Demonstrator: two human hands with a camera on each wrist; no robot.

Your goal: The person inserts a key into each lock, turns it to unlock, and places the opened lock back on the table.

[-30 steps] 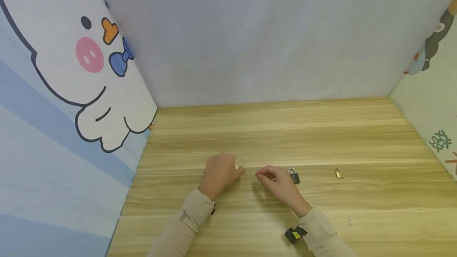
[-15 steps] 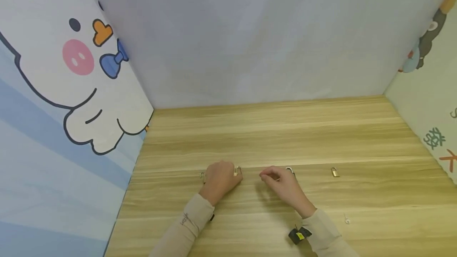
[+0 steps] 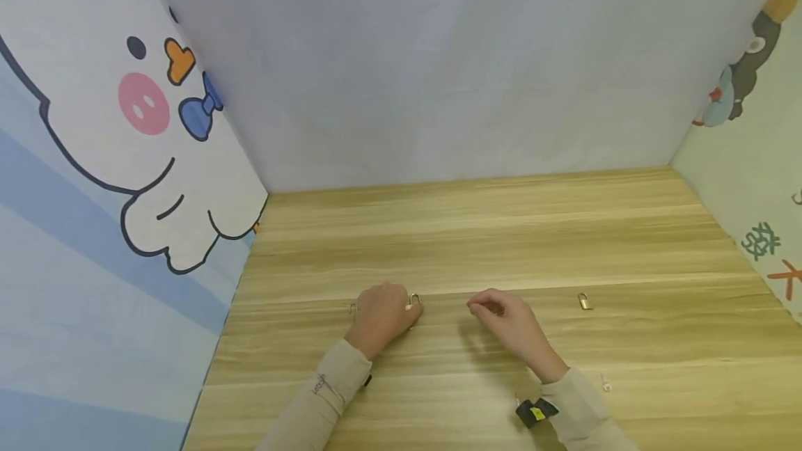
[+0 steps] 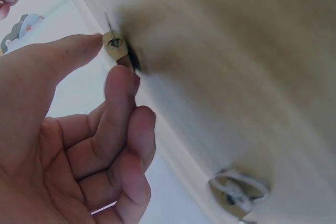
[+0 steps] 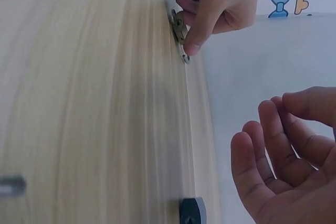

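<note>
My left hand [image 3: 382, 319] pinches a small brass padlock [image 4: 115, 45] between thumb and fingers. A keyhole shows on the padlock's end in the left wrist view, and its shackle [image 3: 415, 297] points away from me in the head view. To the right, my right hand [image 3: 512, 329] hovers over the table with bent fingers. Its thumb tip meets the fingertips [image 5: 266, 109], and nothing shows between them. A dark padlock [image 5: 192, 212] stands below this hand in the right wrist view; the hand hides it from the head view.
Left of my left hand lies another padlock [image 3: 354, 310], partly covered. A brass padlock [image 3: 585, 301] lies on the wooden table [image 3: 476, 242] at right. Nearer me is a thin, pale item with a round end [image 3: 606, 384]. Printed panels and a grey wall enclose the table.
My right hand has shifted rightward, away from my left hand, and now covers the dark padlock in the head view. The left hand keeps its hold on the brass padlock. The head view has shifted slightly.
</note>
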